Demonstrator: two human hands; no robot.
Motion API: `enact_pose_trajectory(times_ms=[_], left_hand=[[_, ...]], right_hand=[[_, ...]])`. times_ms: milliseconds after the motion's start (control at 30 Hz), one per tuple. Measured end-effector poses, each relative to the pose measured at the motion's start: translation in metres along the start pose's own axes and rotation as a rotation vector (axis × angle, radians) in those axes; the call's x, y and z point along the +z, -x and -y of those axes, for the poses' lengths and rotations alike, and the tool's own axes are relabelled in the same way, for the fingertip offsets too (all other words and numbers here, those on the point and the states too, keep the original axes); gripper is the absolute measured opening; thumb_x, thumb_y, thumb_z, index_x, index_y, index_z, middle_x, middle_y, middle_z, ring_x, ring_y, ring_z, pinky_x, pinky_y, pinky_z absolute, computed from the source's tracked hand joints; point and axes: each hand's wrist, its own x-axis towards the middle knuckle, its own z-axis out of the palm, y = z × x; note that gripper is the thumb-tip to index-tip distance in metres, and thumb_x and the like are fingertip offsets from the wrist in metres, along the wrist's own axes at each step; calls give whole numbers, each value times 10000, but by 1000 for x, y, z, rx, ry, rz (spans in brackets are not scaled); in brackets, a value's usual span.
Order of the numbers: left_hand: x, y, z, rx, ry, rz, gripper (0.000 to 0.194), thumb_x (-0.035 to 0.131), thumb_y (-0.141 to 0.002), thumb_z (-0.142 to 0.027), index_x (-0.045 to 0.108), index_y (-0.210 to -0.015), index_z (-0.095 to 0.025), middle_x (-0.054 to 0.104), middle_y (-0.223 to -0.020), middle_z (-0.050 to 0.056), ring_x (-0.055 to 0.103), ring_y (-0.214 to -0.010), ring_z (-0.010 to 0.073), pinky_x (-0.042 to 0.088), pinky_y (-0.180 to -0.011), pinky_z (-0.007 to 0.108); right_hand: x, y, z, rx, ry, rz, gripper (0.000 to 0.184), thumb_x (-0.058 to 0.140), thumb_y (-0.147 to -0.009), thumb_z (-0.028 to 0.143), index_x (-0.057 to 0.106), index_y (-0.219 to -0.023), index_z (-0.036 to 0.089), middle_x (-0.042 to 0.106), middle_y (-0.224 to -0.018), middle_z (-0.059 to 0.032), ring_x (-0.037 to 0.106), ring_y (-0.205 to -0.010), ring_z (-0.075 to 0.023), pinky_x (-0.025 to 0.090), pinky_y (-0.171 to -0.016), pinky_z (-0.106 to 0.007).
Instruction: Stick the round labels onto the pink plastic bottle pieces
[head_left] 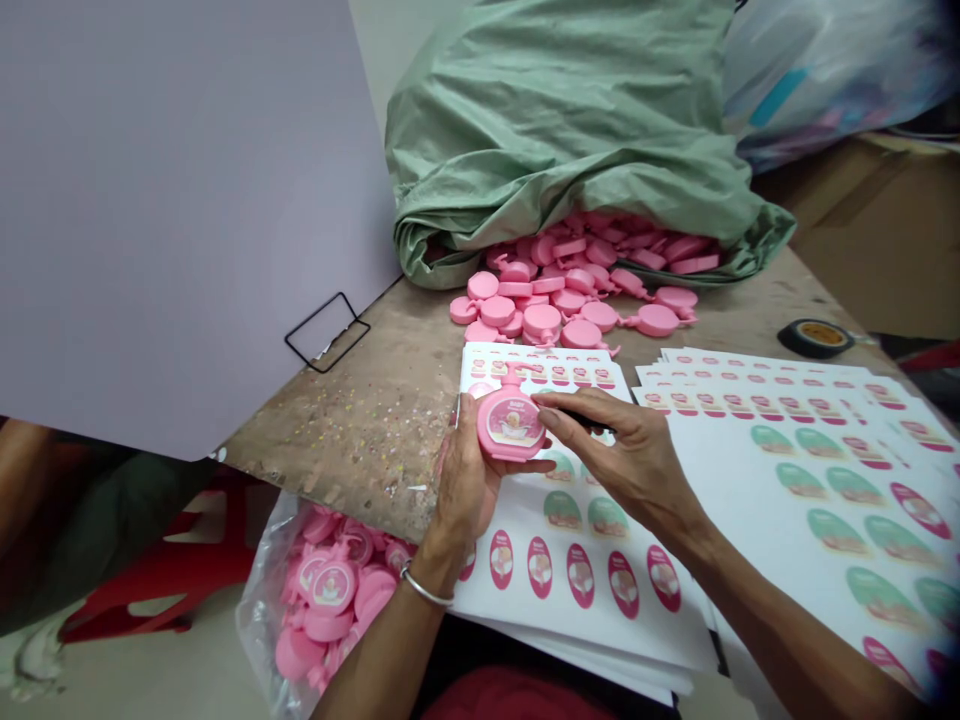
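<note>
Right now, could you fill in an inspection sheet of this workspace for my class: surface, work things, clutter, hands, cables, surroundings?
Surface: brown table, worn and scattered with coloured specks.
Work things: labelled pink bottle; stacked sticker sheets; loose bottles spilling from a green sack.
Clutter: tape roll behind the sheets.
Hands: left hand holds the bottle; right hand, gripping a dark tool, is at the bottle's edge.
Cables: nothing seen.
Surroundings: clear bag with more bottles, red stool, cardboard box.
</note>
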Motion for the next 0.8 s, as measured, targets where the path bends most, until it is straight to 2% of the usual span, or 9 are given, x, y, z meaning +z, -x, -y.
enact_pose_trajectory(times_ms=[200, 633, 800], left_hand=[[1, 0, -1, -9, 7, 0, 593, 434, -892, -606, 630, -1170, -120, 721, -966, 134, 697, -873, 256, 596, -728, 390], [4, 1, -1, -3, 15, 16, 590, 426, -895, -607, 642, -1172, -133, 706, -1080, 144, 680, -960, 281, 596, -738, 395], [4, 1, -1, 2, 15, 3, 574, 409, -908, -596, 652, -1142, -131, 708, -1063, 139, 674, -978, 279, 592, -758, 398]], right_hand=[[1, 0, 0, 0, -1, -5, 154, 672, -826, 332, 746, -932, 248, 752, -907, -26, 679, -841, -200, 546, -766, -352], [0, 0, 1, -34, 29, -22, 133, 665, -834, 325, 740, -928, 267, 751, -909, -12, 682, -844, -197, 547, -770, -345], [-2, 0, 3, -45, 34, -24, 132, 664, -839, 325, 734, -931, 263, 750, -911, -14, 676, -851, -197, 539, -772, -351]])
